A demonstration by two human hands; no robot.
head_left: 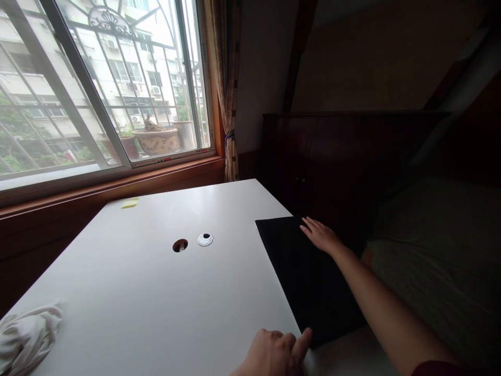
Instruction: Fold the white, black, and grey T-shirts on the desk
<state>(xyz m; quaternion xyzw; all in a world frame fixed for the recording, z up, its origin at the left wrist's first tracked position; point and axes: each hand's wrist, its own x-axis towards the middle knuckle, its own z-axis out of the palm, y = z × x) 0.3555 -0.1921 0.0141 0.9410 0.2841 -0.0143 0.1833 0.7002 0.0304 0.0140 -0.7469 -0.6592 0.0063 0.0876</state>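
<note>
A flat black mat (309, 277) lies along the right side of a white table (156, 308), its far edge near the table's right rim. My right hand (319, 235) rests flat near the mat's far right corner, fingers stretched out on its surface. Down at the near left corner, my left hand (276, 352) has most of its fingers curled, with one finger reaching over the mat's edge. It appears to pinch that corner, though its thumb is hidden.
A round hole (180, 245) and a loose white cap (205, 239) are in the tabletop's middle. A yellow notepad (130, 203) lies at the far edge, a crumpled white cloth (29, 337) at the near left. Behind are a window and a tied curtain (230, 141); dark cabinets stand right.
</note>
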